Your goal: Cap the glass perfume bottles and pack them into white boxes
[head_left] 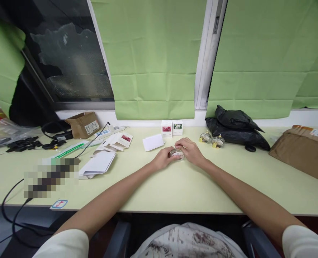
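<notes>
Your left hand (162, 158) and right hand (190, 151) meet at the middle of the desk (175, 186), fingers curled around a small glass bottle (177, 154) so it sits steady between them, resting on or just above the top. It looks clear, rounded and smooth. Two similar bottles (212, 139) stand to the right, two small square cardboard boxes (172, 128) behind.

Black bag (235, 129) far right, 2 boxes (172, 128) by window, cardboard box (301, 150) at rt edge
</notes>
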Motion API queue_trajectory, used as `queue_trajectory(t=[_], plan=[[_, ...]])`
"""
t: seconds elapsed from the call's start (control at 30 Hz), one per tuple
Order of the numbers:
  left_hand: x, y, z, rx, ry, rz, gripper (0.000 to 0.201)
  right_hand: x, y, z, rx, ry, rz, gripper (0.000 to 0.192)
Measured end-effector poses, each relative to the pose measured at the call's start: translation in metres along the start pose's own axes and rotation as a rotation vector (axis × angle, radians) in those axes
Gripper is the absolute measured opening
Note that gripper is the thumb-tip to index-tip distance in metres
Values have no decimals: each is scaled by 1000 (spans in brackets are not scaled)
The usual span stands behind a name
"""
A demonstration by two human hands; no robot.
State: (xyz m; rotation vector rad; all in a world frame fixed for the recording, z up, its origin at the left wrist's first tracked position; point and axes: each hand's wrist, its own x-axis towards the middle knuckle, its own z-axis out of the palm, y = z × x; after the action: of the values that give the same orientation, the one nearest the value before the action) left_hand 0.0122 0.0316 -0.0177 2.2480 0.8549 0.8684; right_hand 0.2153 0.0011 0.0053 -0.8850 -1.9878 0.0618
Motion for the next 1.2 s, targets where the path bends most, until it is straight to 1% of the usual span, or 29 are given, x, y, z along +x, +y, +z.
queue_trajectory(t=[0.17,0.2,0.27,0.3,0.33,0.4,0.47,0.53,0.6,0.67,0.77,0.83,0.93,1.07,1.2], plan=[[0,0,1,-21,-25,7,54,-2,-4,3,1,18,3,16],[0,0,1,-17,-29,7,53,1,-6,1,6,19,0,17],[0,0,1,-10,-23,5,52,9,-9,-7,29,79,7,17],[0,0,1,-8,-18,1,52,15,-9,-14,42,148,19,17],[0,0,1,-7,-12,-6,52,20,-9,-20,45,283,46,15],[-1,1,1,-11,-9,-19,53,27,-4,-33,-10,434,69,17],[-2,2,1,-18,-16,-26,53,26,10,-39,-93,388,56,17],[-3,3,0,-21,-11,-26,52,17,30,-39,-162,238,60,18],[-4,3,0,-7,-1,-31,50,4,54,-37,-211,161,112,19],[-4,3,0,25,7,-39,48,-7,74,-35,-212,64,159,19],[-5,4,0,62,18,-52,46,-17,92,-36,-229,-103,220,16],[-4,6,-1,67,17,-58,45,-19,96,-38,-208,-204,269,18],[-4,8,-2,62,3,-70,46,-20,96,-39,-153,-292,336,21],[-3,11,-3,54,5,-82,47,-21,95,-40,-36,-341,412,19],[-3,10,-2,64,21,-81,48,-22,96,-40,46,-374,437,27]])
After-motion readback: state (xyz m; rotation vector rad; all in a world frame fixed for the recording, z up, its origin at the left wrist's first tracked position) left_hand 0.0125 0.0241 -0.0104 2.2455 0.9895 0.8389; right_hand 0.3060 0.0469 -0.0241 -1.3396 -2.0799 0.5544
